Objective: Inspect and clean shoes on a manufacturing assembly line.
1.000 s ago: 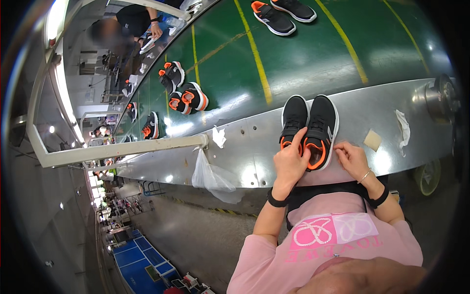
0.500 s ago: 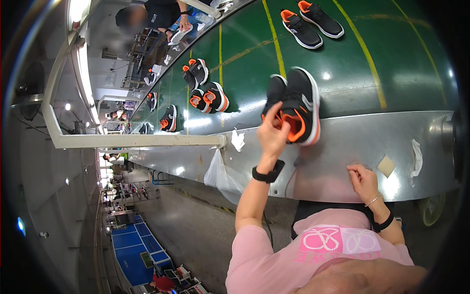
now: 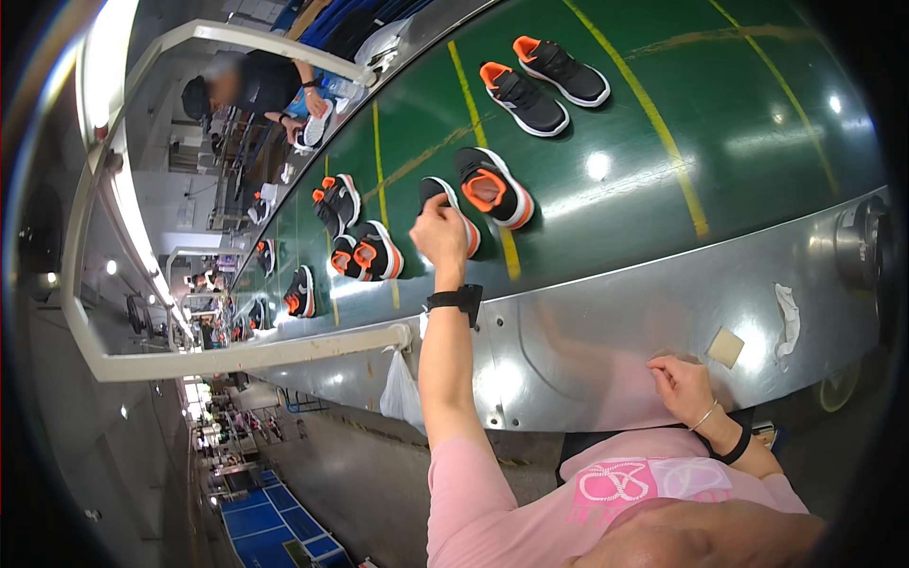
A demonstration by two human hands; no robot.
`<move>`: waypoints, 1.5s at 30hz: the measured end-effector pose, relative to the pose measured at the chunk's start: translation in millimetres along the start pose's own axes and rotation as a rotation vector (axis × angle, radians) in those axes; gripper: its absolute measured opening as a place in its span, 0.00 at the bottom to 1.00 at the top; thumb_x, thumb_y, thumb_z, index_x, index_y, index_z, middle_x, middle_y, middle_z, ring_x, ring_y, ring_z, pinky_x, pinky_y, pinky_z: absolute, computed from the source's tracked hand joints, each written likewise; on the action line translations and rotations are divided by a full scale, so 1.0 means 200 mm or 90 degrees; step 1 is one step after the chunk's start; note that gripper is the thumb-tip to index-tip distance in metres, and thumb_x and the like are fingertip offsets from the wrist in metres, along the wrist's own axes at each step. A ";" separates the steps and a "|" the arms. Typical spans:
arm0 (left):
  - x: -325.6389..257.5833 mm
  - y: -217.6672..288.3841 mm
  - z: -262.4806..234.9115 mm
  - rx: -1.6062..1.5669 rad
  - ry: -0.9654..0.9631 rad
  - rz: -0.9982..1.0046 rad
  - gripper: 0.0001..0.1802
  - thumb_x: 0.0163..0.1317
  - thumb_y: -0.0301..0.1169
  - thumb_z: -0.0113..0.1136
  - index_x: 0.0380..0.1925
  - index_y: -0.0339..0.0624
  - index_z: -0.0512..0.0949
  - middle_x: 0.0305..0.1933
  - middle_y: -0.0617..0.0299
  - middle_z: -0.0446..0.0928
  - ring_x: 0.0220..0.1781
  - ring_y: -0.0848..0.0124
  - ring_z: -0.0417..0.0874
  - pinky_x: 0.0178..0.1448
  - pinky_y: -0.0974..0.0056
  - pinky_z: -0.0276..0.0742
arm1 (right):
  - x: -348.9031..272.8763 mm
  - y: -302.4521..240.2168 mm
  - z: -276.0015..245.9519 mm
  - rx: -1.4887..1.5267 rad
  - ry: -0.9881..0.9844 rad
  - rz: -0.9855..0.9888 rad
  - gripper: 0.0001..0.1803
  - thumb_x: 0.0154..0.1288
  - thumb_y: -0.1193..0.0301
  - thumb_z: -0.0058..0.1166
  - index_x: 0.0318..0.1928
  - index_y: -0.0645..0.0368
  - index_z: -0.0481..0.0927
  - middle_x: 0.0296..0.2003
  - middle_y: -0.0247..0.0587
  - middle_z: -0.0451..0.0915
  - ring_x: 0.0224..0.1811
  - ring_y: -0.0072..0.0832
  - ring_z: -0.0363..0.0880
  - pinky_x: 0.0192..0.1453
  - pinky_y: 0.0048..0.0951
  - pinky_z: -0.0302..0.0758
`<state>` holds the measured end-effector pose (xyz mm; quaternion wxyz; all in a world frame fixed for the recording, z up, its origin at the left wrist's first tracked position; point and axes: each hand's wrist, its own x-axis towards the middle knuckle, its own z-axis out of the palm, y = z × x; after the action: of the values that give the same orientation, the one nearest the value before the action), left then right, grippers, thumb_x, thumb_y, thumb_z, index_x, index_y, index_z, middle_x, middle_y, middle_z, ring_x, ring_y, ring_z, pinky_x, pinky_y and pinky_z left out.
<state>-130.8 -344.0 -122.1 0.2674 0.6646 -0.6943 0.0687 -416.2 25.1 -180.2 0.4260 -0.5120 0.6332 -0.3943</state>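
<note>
black-orange shoe (image 3: 456,213), under left grip (image 3: 440,233)

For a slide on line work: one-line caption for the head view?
Left hand on a black-and-orange sneaker on the green conveyor belt; right hand rests on the metal edge.
</note>
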 end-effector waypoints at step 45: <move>-0.35 0.85 -0.62 -0.010 -0.309 0.829 0.13 0.42 0.31 0.71 0.31 0.52 0.81 0.58 0.57 0.72 0.62 0.56 0.70 0.69 0.29 0.56 | -0.10 0.11 -0.06 -0.025 0.038 -0.075 0.09 0.68 0.63 0.54 0.44 0.46 0.85 0.27 0.35 0.85 0.27 0.34 0.84 0.33 0.37 0.80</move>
<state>-261.1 -208.0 -6.1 0.0139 0.1070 -0.9924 0.0596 -431.7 48.6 -194.2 0.3726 -0.5449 0.6219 -0.4213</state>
